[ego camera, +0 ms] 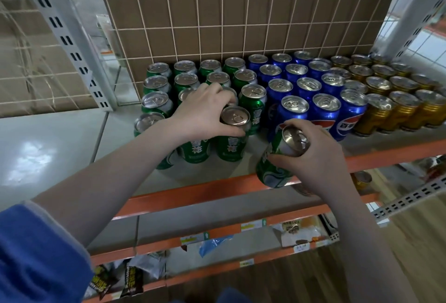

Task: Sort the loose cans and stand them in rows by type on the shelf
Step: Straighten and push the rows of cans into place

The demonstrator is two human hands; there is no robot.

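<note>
Cans stand in rows by type on the grey shelf (212, 172): green cans (253, 102) at the left, blue cans (325, 112) in the middle, gold cans (381, 112) at the right. My left hand (202, 114) grips the top of an upright green can (231, 143) in the front green row. My right hand (318, 155) holds another green can (275, 167), tilted, over the shelf's orange front edge (193, 196), just in front of the blue cans.
A wire grid with cardboard (229, 13) backs the shelf. Grey uprights (65, 32) flank it. Lower shelves hold snack packets (130, 276) and a pastry pack (299, 230). One gold can (362, 179) sits on the shelf below, at the right.
</note>
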